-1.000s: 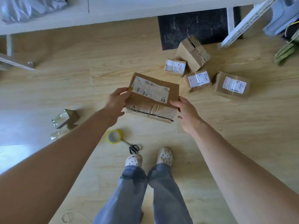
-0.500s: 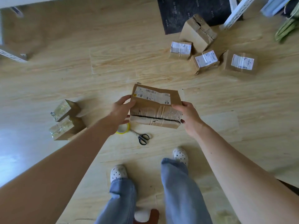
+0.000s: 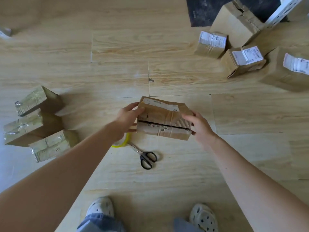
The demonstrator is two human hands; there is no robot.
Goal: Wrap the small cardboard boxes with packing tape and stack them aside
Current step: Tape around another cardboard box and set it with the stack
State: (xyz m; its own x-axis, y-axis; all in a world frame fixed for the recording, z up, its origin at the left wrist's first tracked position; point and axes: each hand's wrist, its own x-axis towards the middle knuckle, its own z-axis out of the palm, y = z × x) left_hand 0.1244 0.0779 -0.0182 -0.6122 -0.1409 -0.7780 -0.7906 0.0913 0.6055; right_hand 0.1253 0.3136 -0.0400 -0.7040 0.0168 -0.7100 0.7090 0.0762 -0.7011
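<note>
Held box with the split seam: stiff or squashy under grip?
Probably squashy: the box shows a gaping seam and torn, creased cardboard. Likely light, since the left hand and right hand hold it just by its ends. Flat faces, so unlikely to roll.

Torn box [image 3: 163, 119]: matt brown cardboard, ripped seam shows rough corrugated fluting, white paper label. Wrapped boxes [image 3: 31, 128] toward floor's left edge: cardboard under glossy, crinkled clear tape. Floor [image 3: 117, 47]: smooth pale wood-grain planks, slight sheen. Scissors [image 3: 141, 154]: black plastic handles, shiny metal blades. Tape roll [image 3: 124, 142]: glossy yellow. Labelled boxes [image 3: 242, 62], far right corner: matt cardboard, paper labels.
</note>
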